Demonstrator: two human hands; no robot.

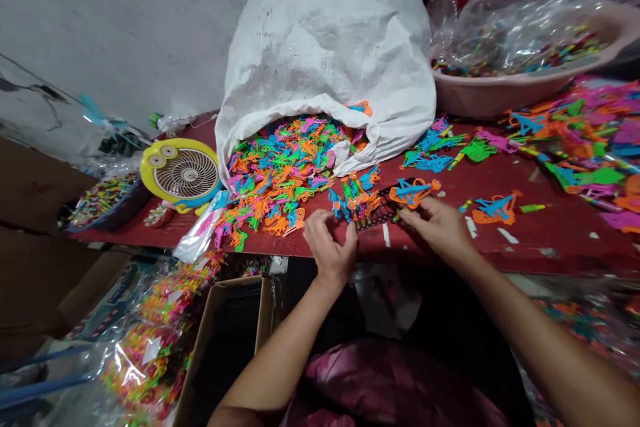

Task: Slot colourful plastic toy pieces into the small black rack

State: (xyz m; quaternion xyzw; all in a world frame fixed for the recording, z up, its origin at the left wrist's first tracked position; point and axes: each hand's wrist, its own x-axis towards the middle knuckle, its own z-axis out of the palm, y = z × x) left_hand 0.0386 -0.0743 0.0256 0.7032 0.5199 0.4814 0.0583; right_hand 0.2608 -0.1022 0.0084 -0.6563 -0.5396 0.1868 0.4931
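A black mesh rack (384, 208) lies near the table's front edge, with small blue, orange and green plastic toy pieces (353, 199) standing along its left part. My left hand (330, 247) is beside the rack's left end, its fingers curled and close to those pieces; what they grip, if anything, is hidden. At the right end, my right hand (440, 227) is closed, with thumb and fingers at an orange and blue plastic toy piece (413, 192) over the rack. Another orange and blue piece (495, 208) lies to the right of this hand.
Multicoloured pieces (285, 170) spill from a big white sack (325, 40). A yellow fan (183, 173) and a basin of small parts (105, 200) stand left. At right are a pink basin (495, 90) and heaped pieces (590, 140). Below sits a cardboard box (205, 340).
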